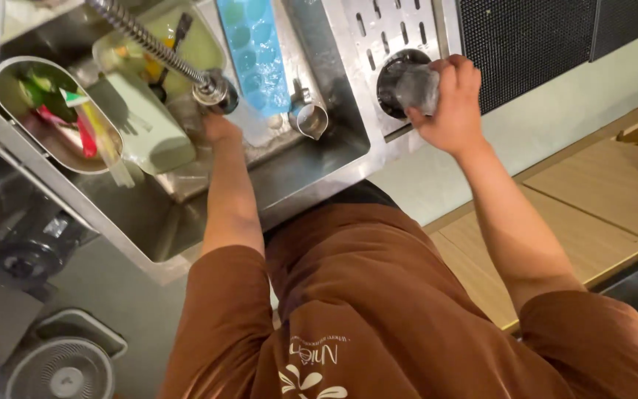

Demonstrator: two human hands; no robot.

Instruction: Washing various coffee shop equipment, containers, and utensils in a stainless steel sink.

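My right hand (452,103) grips a clear glass cup (417,89) turned upside down over a round dark rinser (396,81) set in the perforated steel panel (393,29) beside the sink. My left hand (219,127) reaches into the steel sink (311,159), just under the spring-coil faucet head (212,89); its fingers are mostly hidden, so I cannot tell whether it holds anything. A small steel jug (310,118) stands in the sink to the right of that hand.
A blue ice cube tray (254,52) leans in the sink. A pale green tub (153,122) and a steel strainer basket (9,96) with colourful scraps sit left. A small fan (60,369) stands lower left. Wooden counter (599,214) lies right.
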